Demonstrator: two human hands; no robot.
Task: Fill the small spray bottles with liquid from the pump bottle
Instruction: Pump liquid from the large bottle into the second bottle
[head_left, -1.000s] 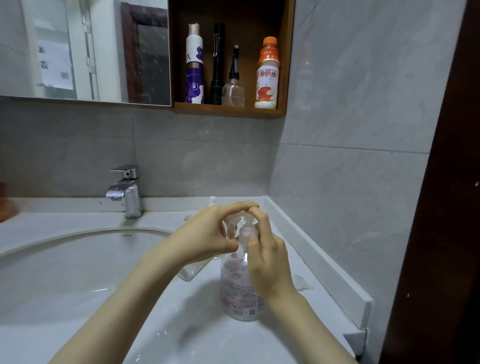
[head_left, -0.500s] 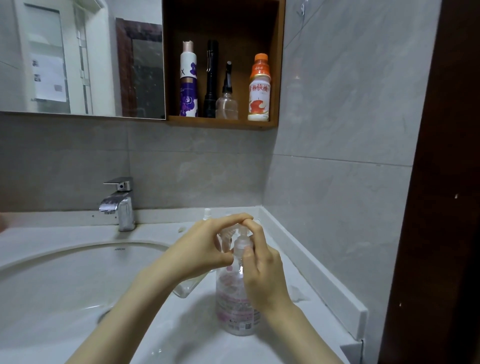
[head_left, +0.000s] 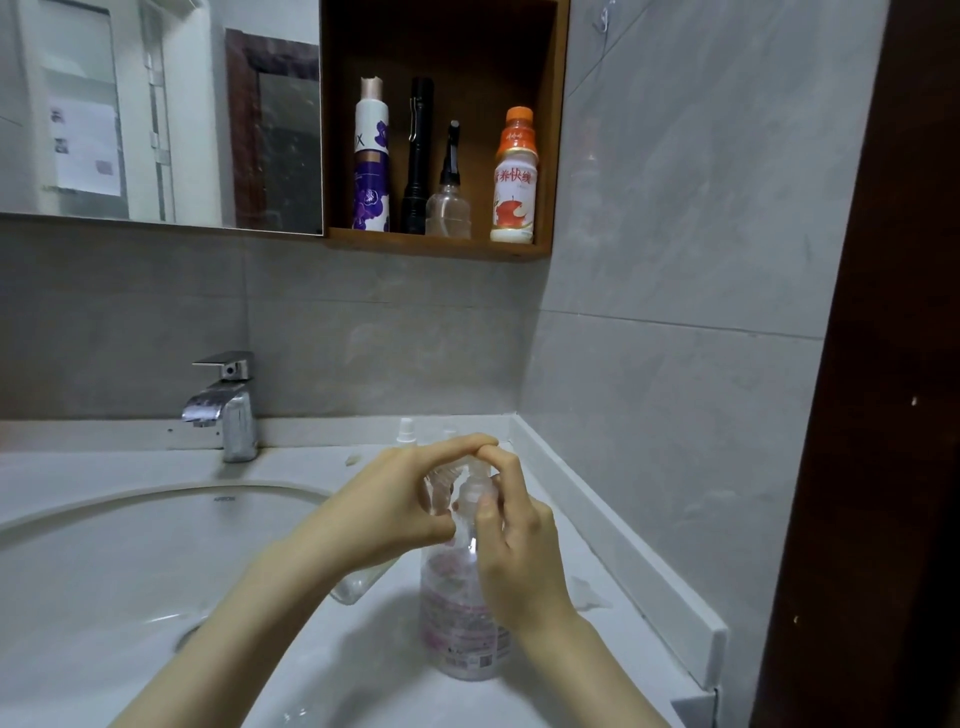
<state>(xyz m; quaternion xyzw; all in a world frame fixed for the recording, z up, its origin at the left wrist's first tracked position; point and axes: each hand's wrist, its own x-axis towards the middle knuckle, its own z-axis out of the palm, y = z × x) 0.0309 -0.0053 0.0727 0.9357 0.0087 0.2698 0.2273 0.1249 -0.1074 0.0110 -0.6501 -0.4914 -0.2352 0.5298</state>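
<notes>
A clear pump bottle (head_left: 457, 629) with a pink-printed label stands on the white counter right of the sink. My right hand (head_left: 514, 551) wraps its neck, index finger on the pump head. My left hand (head_left: 395, 504) grips a small clear spray bottle (head_left: 358, 584), held tilted with its open mouth at the pump nozzle; only its lower end shows below my palm. Behind my hands, the white tip of another small spray bottle (head_left: 405, 431) stands on the counter.
The sink basin (head_left: 130, 561) and chrome faucet (head_left: 226, 405) lie to the left. A raised counter ledge (head_left: 623, 551) and tiled wall close the right side. A wooden shelf (head_left: 441, 249) above holds several bottles and a black flashlight.
The view has tilted upward, so hands and bottles sit lower in frame. Both hands keep the same hold on the pump bottle and small bottle.
</notes>
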